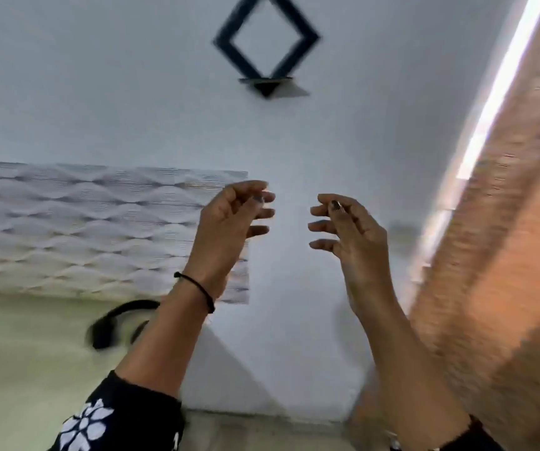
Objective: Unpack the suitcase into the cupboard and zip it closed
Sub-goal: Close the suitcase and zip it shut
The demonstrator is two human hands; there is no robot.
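Hands hover empty, fingers loosely curled: your right hand lies nearer the wooden panel than your left hand; suitcase unseen.

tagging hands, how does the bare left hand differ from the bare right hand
The left hand has a black thread band at its wrist; the right hand has a bare wrist. The left hand overlaps the grey wavy wall panel; the right hand is before plain white wall. Both are raised, fingers loosely curled, holding nothing.
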